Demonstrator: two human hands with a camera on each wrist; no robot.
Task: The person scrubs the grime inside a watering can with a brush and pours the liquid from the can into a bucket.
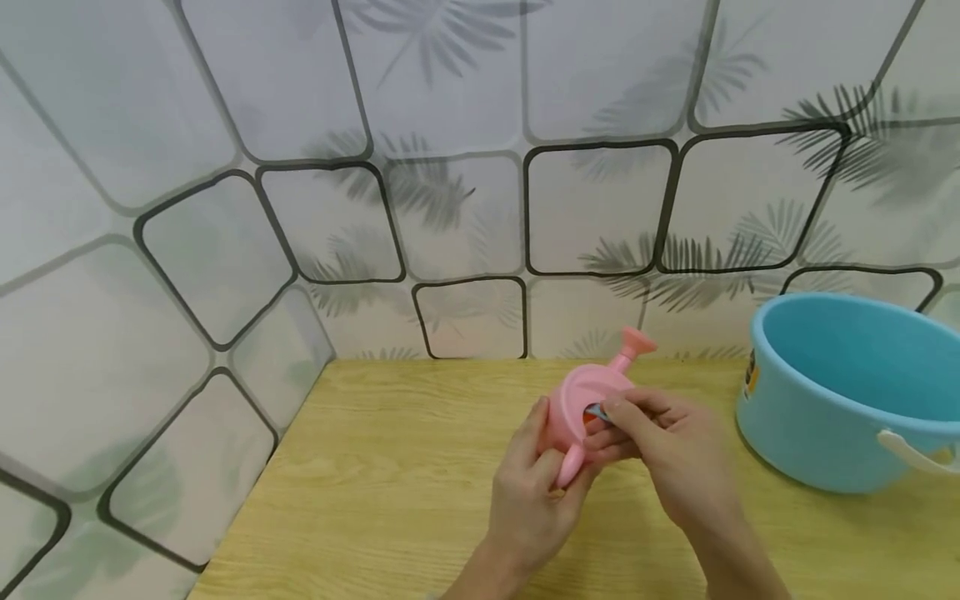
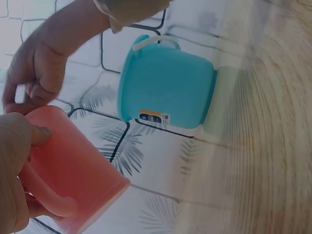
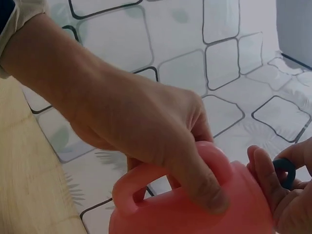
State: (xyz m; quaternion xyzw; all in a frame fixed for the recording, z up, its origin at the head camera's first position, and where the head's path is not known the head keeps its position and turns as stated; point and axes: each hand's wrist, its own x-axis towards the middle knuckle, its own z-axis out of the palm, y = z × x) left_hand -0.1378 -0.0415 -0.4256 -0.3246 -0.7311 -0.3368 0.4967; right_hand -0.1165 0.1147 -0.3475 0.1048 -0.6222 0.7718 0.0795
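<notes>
A pink toy watering can (image 1: 588,383) is held above the table, tilted, with its sprinkler spout (image 1: 636,340) toward the back wall. My left hand (image 1: 528,492) grips it around the body and handle, thumb laid along the side in the right wrist view. At the can's top opening, my right hand (image 1: 678,450) pinches a small blue thing (image 1: 597,411). The right wrist view shows this as a teal ring-shaped piece (image 3: 284,173) between the fingers. Something orange-red (image 1: 588,419) shows inside the opening; the rest of the can's inside is hidden.
A light blue bucket (image 1: 825,442) with a white handle (image 1: 915,454) stands on the wooden table (image 1: 375,483) at the right. A patterned wall (image 1: 465,217) closes off the back and left sides.
</notes>
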